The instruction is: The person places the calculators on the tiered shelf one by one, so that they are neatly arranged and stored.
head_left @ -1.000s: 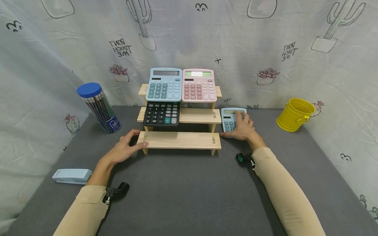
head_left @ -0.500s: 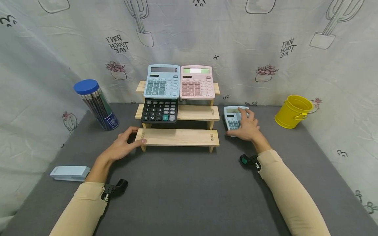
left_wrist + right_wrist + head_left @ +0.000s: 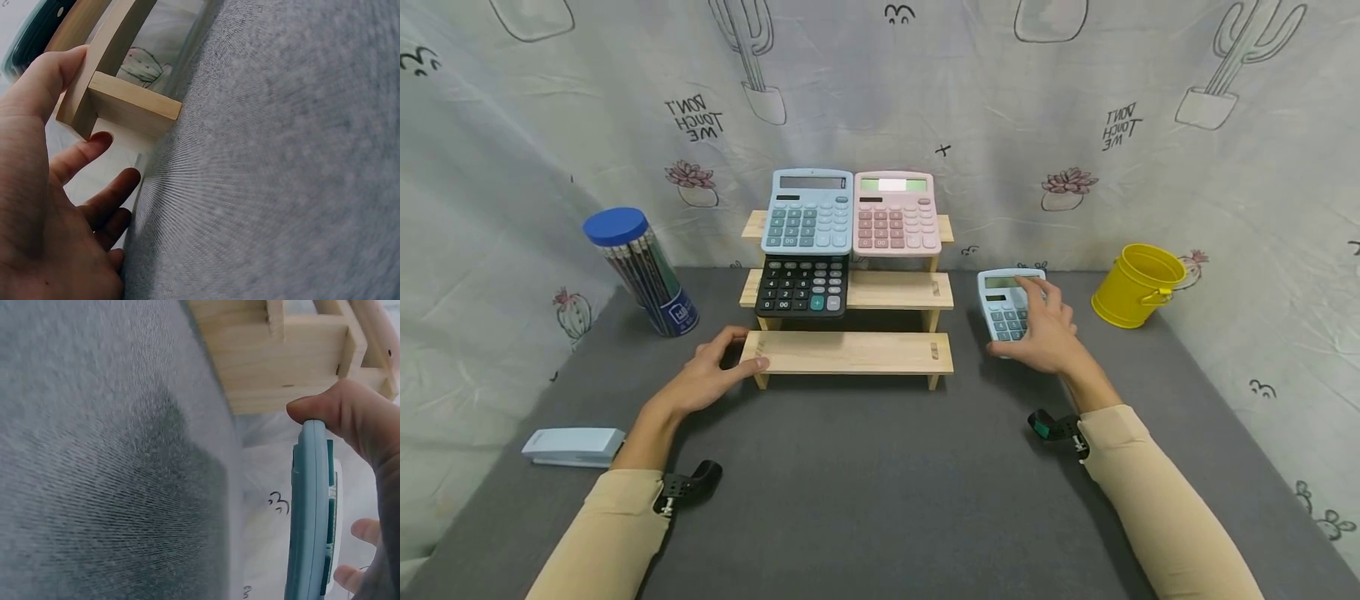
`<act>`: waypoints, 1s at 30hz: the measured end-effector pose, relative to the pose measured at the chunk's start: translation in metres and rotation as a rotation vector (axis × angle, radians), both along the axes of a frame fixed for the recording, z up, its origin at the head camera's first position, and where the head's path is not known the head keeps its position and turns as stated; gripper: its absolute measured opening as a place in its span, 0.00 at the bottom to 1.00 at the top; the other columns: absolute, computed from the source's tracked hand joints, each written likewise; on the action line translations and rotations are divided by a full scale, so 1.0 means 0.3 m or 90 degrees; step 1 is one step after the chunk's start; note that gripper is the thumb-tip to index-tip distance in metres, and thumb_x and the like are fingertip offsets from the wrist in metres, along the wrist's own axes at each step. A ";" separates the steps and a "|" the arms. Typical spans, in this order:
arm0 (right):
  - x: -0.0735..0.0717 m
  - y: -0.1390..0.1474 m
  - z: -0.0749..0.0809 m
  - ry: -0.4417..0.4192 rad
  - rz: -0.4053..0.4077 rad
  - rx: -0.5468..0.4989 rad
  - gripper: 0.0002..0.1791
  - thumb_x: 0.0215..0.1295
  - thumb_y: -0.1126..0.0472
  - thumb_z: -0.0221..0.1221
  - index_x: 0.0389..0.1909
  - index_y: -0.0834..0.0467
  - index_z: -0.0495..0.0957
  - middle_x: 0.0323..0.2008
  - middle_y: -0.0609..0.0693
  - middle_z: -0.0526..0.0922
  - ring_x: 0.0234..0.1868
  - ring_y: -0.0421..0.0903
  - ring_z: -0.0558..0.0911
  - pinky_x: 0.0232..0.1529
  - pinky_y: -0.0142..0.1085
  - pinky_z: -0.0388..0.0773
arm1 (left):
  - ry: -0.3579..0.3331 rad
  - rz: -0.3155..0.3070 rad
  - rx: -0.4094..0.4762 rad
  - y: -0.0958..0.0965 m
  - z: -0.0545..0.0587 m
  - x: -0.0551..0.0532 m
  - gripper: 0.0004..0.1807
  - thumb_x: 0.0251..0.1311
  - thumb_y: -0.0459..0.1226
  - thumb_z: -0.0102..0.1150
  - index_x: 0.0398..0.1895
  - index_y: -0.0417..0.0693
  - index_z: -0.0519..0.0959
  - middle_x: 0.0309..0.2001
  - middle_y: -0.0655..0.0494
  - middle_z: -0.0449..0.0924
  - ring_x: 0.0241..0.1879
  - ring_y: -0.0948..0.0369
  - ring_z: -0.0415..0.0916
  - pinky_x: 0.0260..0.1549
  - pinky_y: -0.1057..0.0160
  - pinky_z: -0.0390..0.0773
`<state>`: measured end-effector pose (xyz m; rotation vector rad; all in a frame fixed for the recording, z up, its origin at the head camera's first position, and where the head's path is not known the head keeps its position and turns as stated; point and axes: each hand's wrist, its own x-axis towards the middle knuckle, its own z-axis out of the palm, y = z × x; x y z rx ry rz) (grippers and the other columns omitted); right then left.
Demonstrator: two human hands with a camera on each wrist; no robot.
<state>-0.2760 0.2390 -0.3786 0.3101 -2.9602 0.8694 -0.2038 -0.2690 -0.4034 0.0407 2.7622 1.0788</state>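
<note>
A three-tier wooden stand [image 3: 842, 353] is in the middle of the head view. My left hand [image 3: 707, 375] pinches the left end of its lowest board, thumb on top and index fingertip below, as the left wrist view shows; the other fingers are spread. To the stand's right, my right hand [image 3: 1047, 332] grips a light blue calculator [image 3: 1004, 321], thumb at its near edge and fingers over its right side. The right wrist view shows this calculator [image 3: 307, 512] edge-on above the grey cloth. A larger blue calculator [image 3: 808, 210] and a pink calculator [image 3: 897, 213] stand on the top tier.
On the middle tier's left half is a black calculator [image 3: 802, 287]. A blue-lidded tub of pencils [image 3: 642, 271] stands back left, a light blue stapler [image 3: 574, 447] lies near the left forearm, and a yellow bucket [image 3: 1138, 286] stands back right. A printed curtain [image 3: 865, 92] hangs behind.
My right hand has moved the small blue calculator rightward, away from the stand, and its case now shows more between the fingers. My left hand has kept its hold on the stand.
</note>
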 end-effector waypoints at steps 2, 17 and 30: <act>0.016 0.002 0.005 0.002 0.010 -0.006 0.65 0.50 0.47 0.76 0.82 0.51 0.43 0.79 0.65 0.38 0.68 0.76 0.50 0.55 0.71 0.53 | 0.000 0.001 -0.001 0.000 -0.001 0.000 0.45 0.66 0.65 0.57 0.77 0.50 0.58 0.76 0.35 0.55 0.73 0.35 0.46 0.63 0.24 0.51; 0.105 0.005 0.087 0.030 0.062 -0.002 0.66 0.49 0.46 0.77 0.82 0.49 0.44 0.79 0.65 0.41 0.66 0.72 0.54 0.57 0.69 0.52 | -0.005 0.006 -0.002 -0.001 -0.014 0.001 0.47 0.65 0.67 0.56 0.78 0.52 0.56 0.77 0.34 0.53 0.74 0.33 0.45 0.62 0.23 0.51; 0.178 -0.017 0.143 0.074 0.145 -0.029 0.63 0.49 0.46 0.76 0.81 0.43 0.48 0.80 0.60 0.44 0.68 0.70 0.53 0.58 0.69 0.52 | 0.000 0.005 -0.004 -0.003 -0.011 -0.004 0.46 0.66 0.66 0.56 0.78 0.52 0.57 0.76 0.35 0.54 0.74 0.34 0.46 0.63 0.24 0.52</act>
